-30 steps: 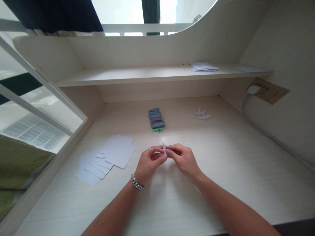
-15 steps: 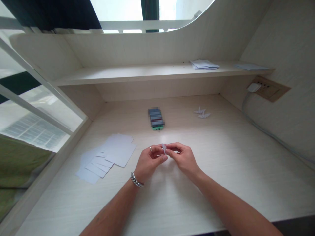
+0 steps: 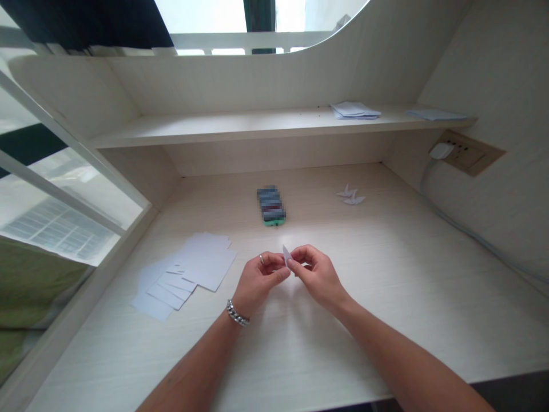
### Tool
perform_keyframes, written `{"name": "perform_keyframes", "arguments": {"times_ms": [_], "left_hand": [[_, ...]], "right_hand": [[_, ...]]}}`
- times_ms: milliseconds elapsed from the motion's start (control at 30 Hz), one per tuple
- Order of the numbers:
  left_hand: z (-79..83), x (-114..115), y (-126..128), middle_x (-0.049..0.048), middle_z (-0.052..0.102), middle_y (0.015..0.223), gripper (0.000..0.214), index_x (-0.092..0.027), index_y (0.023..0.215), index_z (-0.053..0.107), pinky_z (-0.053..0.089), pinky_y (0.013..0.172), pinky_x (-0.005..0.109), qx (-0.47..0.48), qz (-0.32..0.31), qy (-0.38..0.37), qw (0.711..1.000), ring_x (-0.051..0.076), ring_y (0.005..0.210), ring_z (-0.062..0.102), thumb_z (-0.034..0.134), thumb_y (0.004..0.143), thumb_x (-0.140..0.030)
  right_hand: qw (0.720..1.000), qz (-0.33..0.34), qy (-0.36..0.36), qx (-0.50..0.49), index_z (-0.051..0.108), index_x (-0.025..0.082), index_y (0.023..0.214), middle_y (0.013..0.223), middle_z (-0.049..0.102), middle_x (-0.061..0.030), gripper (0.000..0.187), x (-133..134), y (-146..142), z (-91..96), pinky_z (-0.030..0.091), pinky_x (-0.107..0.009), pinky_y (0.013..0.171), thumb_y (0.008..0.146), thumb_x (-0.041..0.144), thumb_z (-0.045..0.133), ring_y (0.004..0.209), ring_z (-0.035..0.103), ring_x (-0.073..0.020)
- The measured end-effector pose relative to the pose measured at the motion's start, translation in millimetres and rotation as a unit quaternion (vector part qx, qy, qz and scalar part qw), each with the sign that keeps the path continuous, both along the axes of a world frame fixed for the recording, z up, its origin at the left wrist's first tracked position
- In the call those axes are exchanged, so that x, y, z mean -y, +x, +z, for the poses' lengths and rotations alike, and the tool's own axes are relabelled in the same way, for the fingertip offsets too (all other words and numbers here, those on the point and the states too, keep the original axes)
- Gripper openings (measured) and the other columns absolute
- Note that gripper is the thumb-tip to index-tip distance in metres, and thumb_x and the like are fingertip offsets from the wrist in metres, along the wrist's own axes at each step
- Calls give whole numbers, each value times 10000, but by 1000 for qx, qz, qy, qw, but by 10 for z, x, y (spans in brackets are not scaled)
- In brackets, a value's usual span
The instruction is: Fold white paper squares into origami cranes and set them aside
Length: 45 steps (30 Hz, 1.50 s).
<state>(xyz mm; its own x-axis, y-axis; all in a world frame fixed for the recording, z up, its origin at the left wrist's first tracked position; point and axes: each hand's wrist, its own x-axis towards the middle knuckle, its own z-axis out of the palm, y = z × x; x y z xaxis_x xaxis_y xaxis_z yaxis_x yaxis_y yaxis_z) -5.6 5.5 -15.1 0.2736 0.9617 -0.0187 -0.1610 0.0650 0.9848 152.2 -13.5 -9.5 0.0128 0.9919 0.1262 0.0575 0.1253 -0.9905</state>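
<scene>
I see the pale desk (image 3: 386, 320) run back to a shelf (image 3: 214, 127) at twelve o'clock, sheets (image 3: 212, 263) at nine, a socket (image 3: 478, 155) at two, and a green-edged block (image 3: 271, 205) near twelve, too pixelated to read. At centre, the right hand (image 3: 318, 276) clamps folded paper (image 3: 286, 254) between thumb and fingers; the left hand (image 3: 259, 280) touches it, whether pinching I cannot tell.

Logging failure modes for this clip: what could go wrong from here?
1. The held paper is small and sits at the fingertips of the left hand and right hand, so it might slip or crease off-line.
2. The sheets overlap loosely near the bracelet; a leftward sweep could scatter them.
</scene>
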Motion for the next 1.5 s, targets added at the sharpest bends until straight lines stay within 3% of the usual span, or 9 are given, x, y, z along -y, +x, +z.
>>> {"name": "perform_keyframes", "arguments": {"times_ms": [267,433,767,900,1033,1133,1367,1500], "left_hand": [[1,-6,-11,49,697,803,271,-131,785,683,503,762,299,52,11,-48,997,164,778,643,840,630,-288],[40,7,0,43,692,781,283,-131,768,678,500,757,303,91,-3,-78,993,159,765,641,851,612,-291],[63,-5,-11,48,700,755,206,-124,794,700,503,732,282,103,1,-90,991,141,730,630,793,694,-278],[66,-2,-1,50,698,757,185,-120,806,692,509,685,271,5,48,-30,998,139,693,625,758,722,-271],[88,33,22,35,680,733,134,-129,801,670,508,664,264,-86,30,40,995,139,670,621,703,761,-252],[95,60,42,26,661,731,115,-135,788,645,502,651,251,-110,26,58,992,135,671,619,679,775,-244],[29,59,62,29,649,788,156,-142,841,624,502,661,244,-108,84,88,987,138,716,621,672,796,-284],[17,68,48,36,648,786,157,-144,843,624,500,658,250,-136,54,103,984,142,713,616,650,822,-298]], "right_hand": [[998,58,24,-23,667,197,915,922,659,-47,175,38,5,19,531,-286,686,780,300,707,793,625,-166],[998,57,10,-37,669,199,902,888,670,-33,211,26,13,18,548,-291,696,740,308,748,770,625,-159],[997,61,5,-52,688,194,971,942,697,-56,189,10,10,2,540,-301,692,808,286,662,797,633,-170],[994,52,-24,-89,669,184,924,872,689,-46,173,-25,-1,-40,526,-295,659,790,293,663,773,633,-174],[995,17,-40,-85,640,170,854,816,668,-42,214,-49,-1,-71,510,-296,644,757,349,706,729,625,-173],[996,0,-38,-83,636,165,806,758,644,-31,236,-48,-5,-72,501,-293,631,762,386,707,671,600,-157],[995,11,-42,-89,662,166,773,743,663,-28,209,-30,-49,-99,482,-277,640,740,359,735,677,602,-152],[994,-3,-35,-104,666,177,768,747,670,-21,186,-26,-44,-75,486,-269,637,742,347,736,679,613,-150]]}}
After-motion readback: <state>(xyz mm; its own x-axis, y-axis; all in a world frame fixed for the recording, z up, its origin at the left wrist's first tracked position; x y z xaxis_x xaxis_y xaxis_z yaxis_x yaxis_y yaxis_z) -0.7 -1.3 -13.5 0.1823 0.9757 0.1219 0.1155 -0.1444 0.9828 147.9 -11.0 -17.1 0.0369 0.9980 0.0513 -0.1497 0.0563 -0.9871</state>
